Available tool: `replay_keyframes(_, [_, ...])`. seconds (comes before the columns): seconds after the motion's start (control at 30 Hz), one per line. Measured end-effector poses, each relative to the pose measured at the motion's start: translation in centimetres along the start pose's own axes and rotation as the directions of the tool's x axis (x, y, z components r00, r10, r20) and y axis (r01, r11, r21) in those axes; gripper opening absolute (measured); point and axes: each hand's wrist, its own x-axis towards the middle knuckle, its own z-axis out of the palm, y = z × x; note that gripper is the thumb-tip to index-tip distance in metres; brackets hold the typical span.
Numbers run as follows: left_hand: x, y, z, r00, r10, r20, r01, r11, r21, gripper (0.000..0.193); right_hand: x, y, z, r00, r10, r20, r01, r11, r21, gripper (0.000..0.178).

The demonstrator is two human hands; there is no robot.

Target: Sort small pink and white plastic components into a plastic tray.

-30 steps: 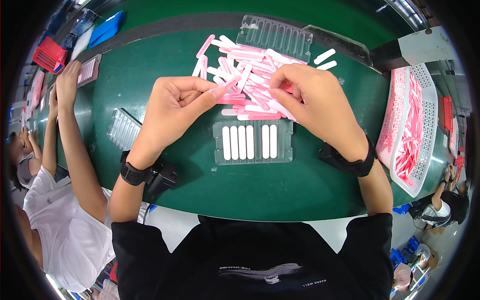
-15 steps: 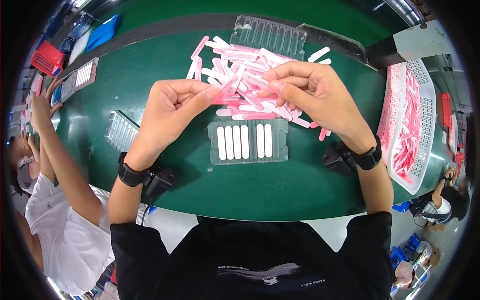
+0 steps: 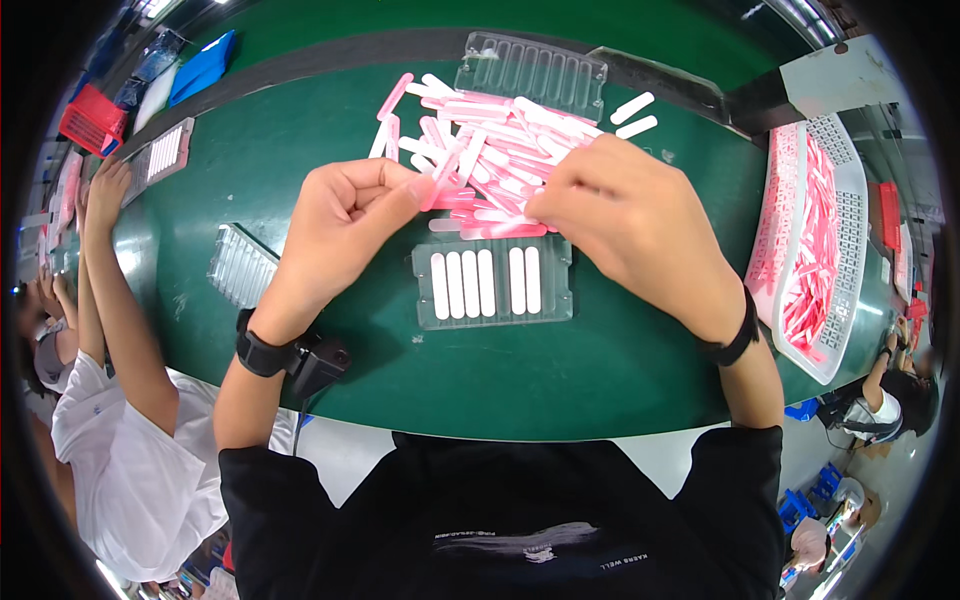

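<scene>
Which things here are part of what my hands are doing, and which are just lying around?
In use: left hand, right hand, pink strip, strip pile, slotted tray.
Lying about: empty clear tray, white basket, red crate.

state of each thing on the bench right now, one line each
slotted tray: flat on the belt, six white sticks in its slots, one middle slot empty
left hand: pinching one pink stick
right hand: fingers down on the stick pile
white basket: tilted, holds pink sticks

left hand [image 3: 345,215] pinching pink stick [image 3: 440,180], right hand [image 3: 625,215] on pile [image 3: 500,150], slotted tray [image 3: 492,283] below
</scene>
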Motion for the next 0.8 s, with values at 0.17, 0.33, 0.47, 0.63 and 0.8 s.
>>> replay_keyframes(0.17, [-2.3,1.8,3.1,0.996,0.087,0.012,-0.083,0.893,0.442,0.023,-0.9,-1.8,-1.6,0.972,-0.152,0.182,0.194,0.951,-0.241,0.022])
replay_keyframes(0.33, [-2.9,1.1,5.1,0.880,0.439,0.184,-0.436,0.590,0.679,0.024,-2.7,-2.0,-1.6,0.947,-0.158,0.280,0.244,0.919,-0.309,0.027])
replay_keyframes(0.47, [-3.3,1.0,5.6,0.843,0.470,0.260,-0.496,0.495,0.714,0.026,-3.9,-2.2,-1.5,0.961,-0.134,0.242,0.205,0.933,-0.297,0.036])
replay_keyframes(0.63, [-3.6,1.4,4.7,0.759,0.484,0.436,-0.602,0.264,0.753,0.036,-3.7,-2.6,-2.2,0.950,-0.077,0.304,0.146,0.966,-0.212,0.041])
replay_keyframes(0.8, [-4.8,1.9,5.0,0.825,0.324,0.463,-0.548,0.259,0.796,0.049,-4.1,-2.4,-2.0,0.941,-0.156,0.301,0.219,0.958,-0.187,0.050])
